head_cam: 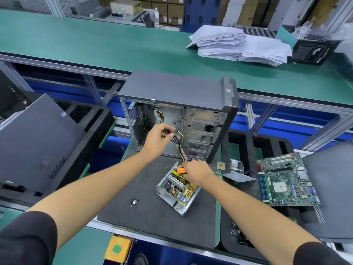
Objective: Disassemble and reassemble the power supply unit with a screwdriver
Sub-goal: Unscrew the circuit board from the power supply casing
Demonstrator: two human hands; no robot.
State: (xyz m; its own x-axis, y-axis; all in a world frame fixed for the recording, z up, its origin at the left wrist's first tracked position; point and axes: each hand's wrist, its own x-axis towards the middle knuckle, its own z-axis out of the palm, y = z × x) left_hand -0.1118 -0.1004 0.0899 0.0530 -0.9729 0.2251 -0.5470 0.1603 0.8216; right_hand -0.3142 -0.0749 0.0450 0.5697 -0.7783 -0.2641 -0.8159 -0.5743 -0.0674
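1. The opened power supply unit [176, 190] lies on the black mat [145, 222] on the bench, just in front of the computer case [177, 111]
2. Left hand [158, 139] pinches the cable bundle [179, 144] running up from the unit
3. Right hand [197, 172] grips an orange-handled screwdriver [181, 170] over the unit's circuit board
4. Loose screws [134, 201] lie left of the unit

electronics assembly workshop: green-matted line benches [95, 41] on aluminium framing, opened computer case [177, 104], loose motherboard [286, 180], stacked cartons [172, 10].

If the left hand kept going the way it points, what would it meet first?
Probably the metal inner wall of the open computer case, just past the cable bundle the left hand grips; depth is unclear.
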